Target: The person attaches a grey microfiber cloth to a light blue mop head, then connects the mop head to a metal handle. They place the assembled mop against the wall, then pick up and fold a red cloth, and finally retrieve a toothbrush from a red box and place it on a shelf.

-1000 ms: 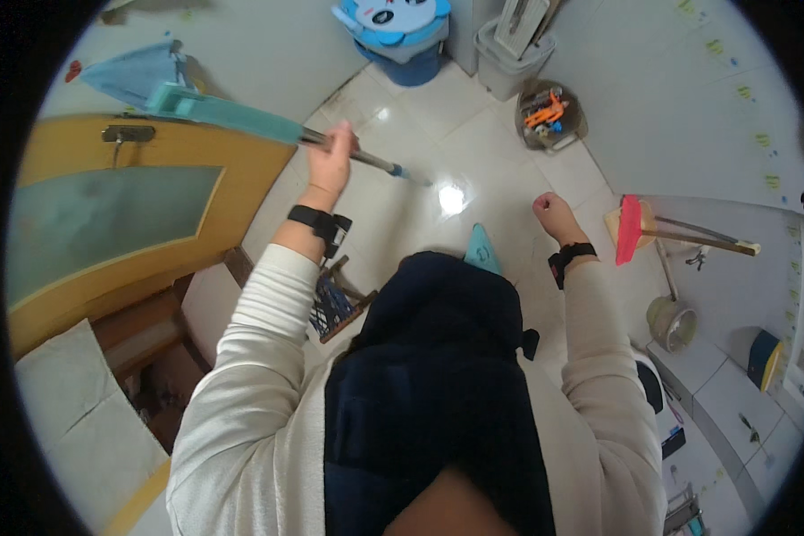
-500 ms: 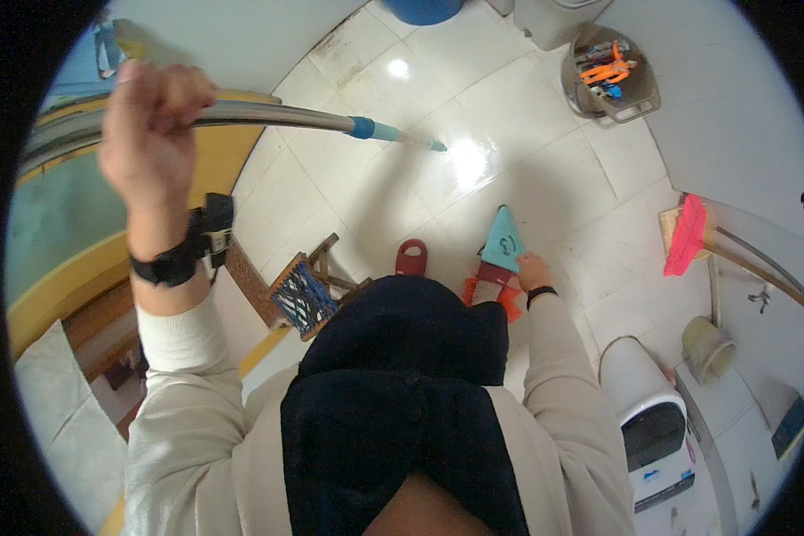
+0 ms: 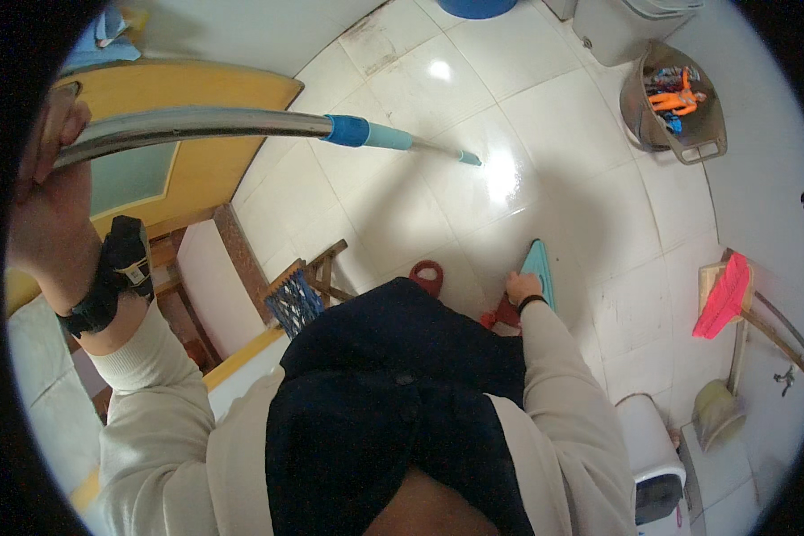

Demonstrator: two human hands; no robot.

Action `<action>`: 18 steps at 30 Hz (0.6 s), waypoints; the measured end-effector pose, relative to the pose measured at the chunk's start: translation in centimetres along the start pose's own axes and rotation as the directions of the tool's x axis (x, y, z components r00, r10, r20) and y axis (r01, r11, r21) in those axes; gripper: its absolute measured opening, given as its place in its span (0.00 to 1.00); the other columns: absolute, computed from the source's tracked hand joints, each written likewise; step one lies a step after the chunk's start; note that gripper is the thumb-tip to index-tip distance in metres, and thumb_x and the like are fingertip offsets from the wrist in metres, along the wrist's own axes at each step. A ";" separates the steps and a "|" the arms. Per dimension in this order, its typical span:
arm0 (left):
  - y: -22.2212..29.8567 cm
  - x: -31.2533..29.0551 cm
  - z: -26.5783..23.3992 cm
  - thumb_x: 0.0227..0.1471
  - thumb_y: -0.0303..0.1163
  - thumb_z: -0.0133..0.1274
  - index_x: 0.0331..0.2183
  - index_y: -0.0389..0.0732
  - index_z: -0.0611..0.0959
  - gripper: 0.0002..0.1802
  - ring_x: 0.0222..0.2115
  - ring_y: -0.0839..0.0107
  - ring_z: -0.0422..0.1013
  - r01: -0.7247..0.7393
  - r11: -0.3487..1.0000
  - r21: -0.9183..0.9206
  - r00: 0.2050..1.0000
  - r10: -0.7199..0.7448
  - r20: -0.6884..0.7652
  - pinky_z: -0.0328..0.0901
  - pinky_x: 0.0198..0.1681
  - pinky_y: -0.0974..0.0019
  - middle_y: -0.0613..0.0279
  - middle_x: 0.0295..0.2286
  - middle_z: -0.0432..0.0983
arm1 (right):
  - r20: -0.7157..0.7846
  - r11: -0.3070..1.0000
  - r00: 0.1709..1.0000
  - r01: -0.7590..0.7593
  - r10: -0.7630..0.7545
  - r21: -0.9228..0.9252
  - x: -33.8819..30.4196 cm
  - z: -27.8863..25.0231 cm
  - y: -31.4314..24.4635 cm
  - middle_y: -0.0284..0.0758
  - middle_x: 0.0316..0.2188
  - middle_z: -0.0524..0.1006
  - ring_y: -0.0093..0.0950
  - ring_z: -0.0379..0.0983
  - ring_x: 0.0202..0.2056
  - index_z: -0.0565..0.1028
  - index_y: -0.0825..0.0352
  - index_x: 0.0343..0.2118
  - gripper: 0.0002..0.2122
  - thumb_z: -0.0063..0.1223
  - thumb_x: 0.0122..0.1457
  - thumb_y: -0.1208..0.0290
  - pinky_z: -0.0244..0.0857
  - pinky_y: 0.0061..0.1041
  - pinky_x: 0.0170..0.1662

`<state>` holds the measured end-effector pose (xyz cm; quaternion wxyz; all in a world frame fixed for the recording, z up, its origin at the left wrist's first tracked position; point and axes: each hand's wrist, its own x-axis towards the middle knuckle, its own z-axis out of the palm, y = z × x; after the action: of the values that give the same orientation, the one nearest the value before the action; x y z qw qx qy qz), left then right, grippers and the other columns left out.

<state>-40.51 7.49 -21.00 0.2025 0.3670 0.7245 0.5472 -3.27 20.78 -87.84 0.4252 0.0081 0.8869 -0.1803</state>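
Note:
My left hand [image 3: 54,152], at the far left, is wrapped around a steel mop pole [image 3: 205,125]. The pole runs right across the view, with a blue collar, a light teal section and a thin end over the floor. Below that end is a teal triangular mop head [image 3: 538,271], narrow and tilted, apart from the pole. My right hand [image 3: 523,288] has its fingers curled at the mop head's left edge; the fingertips are partly hidden. A bit of red cloth [image 3: 489,319] shows under the hand, and a red slipper [image 3: 427,277] stands to its left.
White floor tiles [image 3: 402,210] shine with reflected light. A low stool [image 3: 295,299] with a woven seat stands at left beside a yellow door [image 3: 210,156]. At right are a bin [image 3: 639,112] with figures in it, a pink cloth [image 3: 725,295] and a tap [image 3: 784,382].
My left hand has moved left and down with the pole. My right hand has shifted to the mop head's left side, and the mop head has turned to look narrower. The view has shifted.

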 end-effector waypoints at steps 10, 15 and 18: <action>-2.6 -0.9 2.7 0.59 0.43 0.37 0.18 0.48 0.63 0.20 0.19 0.72 0.51 -0.071 0.992 -0.100 0.936 0.032 -0.350 0.54 0.30 0.66 0.70 0.14 0.50 | -0.332 0.979 0.937 0.156 -0.104 0.133 -10.7 -11.2 4.7 0.43 0.40 0.73 0.40 0.70 0.44 0.75 0.66 0.35 0.09 0.50 0.49 0.76 0.66 0.33 0.44; -3.2 -1.2 4.1 0.62 0.41 0.37 0.19 0.42 0.66 0.22 0.19 0.74 0.58 -0.007 0.995 -0.095 0.965 -0.018 -0.262 0.59 0.26 0.67 0.67 0.15 0.61 | -0.784 0.813 0.614 0.410 0.089 0.413 -23.8 -27.9 0.5 0.40 0.38 0.70 0.40 0.69 0.42 0.73 0.67 0.35 0.14 0.51 0.42 0.86 0.66 0.30 0.44; -2.9 -1.4 5.4 0.61 0.39 0.41 0.20 0.39 0.71 0.19 0.21 0.78 0.60 0.003 0.995 -0.101 0.987 -0.019 -0.157 0.59 0.27 0.70 0.68 0.17 0.65 | -0.888 0.761 0.449 0.540 0.100 0.359 -32.5 -38.1 -3.7 0.38 0.37 0.70 0.38 0.69 0.40 0.71 0.67 0.35 0.16 0.49 0.41 0.89 0.66 0.28 0.43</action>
<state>-36.76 9.57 -25.64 0.1659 0.3078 0.7120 0.6089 -11.74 34.30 -40.19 -0.1405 0.1087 0.8603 -0.4779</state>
